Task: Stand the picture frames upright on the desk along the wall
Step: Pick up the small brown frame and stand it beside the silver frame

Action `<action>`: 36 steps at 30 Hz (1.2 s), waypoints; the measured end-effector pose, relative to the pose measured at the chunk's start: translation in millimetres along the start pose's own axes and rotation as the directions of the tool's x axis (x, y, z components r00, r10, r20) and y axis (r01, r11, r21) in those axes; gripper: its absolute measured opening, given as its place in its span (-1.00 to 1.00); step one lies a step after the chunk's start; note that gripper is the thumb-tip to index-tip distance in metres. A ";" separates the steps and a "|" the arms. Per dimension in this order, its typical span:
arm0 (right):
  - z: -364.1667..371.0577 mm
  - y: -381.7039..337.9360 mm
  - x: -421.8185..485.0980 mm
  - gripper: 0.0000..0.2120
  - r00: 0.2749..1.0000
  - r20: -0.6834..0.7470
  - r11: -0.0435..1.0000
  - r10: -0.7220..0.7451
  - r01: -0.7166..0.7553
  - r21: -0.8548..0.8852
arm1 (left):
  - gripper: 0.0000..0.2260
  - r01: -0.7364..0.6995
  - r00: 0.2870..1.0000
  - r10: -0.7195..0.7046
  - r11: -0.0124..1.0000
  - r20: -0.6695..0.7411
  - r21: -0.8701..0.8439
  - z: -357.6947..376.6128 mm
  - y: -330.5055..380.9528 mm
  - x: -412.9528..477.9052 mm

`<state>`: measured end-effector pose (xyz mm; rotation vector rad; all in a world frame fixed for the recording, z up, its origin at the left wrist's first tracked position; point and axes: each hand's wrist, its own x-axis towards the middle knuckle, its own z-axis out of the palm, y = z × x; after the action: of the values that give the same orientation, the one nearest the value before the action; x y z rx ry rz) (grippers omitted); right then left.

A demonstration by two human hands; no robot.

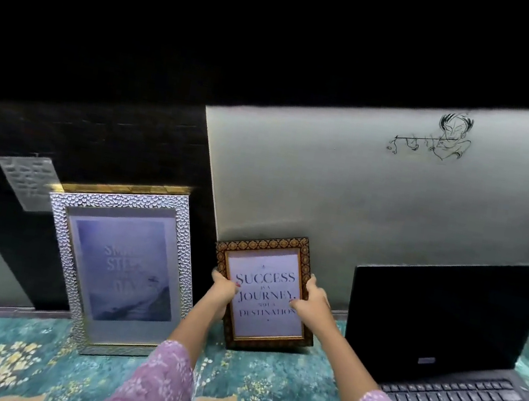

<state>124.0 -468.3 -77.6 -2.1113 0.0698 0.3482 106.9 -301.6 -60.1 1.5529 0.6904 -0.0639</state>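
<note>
Desk covered in teal patterned cloth (5, 363): at 9 o'clock, tall silver hammered picture frame (117, 267) leans on the wall; centre, left hand (223, 289) and right hand (313, 301) clamp the small brown ornate "Success" frame's (263, 299) sides, upright against a white panel (360, 198); at 3 o'clock, open black laptop (450, 351).

A small dark, gold-patterned picture frame (265, 292) reading "Success is a journey, not a destination" stands upright at centre frame, leaning slightly left. At left centre, just beside it, a taller silver hammered frame (118, 269) with a bluish print stands upright against the dark wall.
</note>
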 end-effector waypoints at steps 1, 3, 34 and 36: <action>-0.9 0.4 3.0 -0.28 1.000 -0.001 1.000 0.006 -0.006 0.006 | -0.36 0.017 0.999 -0.018 1.000 0.039 0.011 -0.5 0.2 3.4; -3.9 -1.0 5.2 -0.24 1.000 0.004 1.000 0.019 -0.019 0.010 | -0.32 0.040 0.990 -0.046 0.998 0.134 0.053 -0.9 0.4 5.7; -10.3 8.6 0.4 -0.07 0.947 0.320 0.984 -0.037 -0.021 0.176 | -0.19 -0.045 0.992 0.051 0.998 0.112 -0.051 -8.4 -27.9 -8.7; -10.4 8.4 0.9 -0.09 0.938 0.345 0.988 -0.033 -0.023 0.156 | -0.18 -0.052 0.991 0.051 0.999 0.124 0.004 -9.8 -28.2 -6.9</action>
<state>125.7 -481.5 -79.6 -1.8651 -0.1122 0.6856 84.8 -296.8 -80.8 1.5595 0.5524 -0.1229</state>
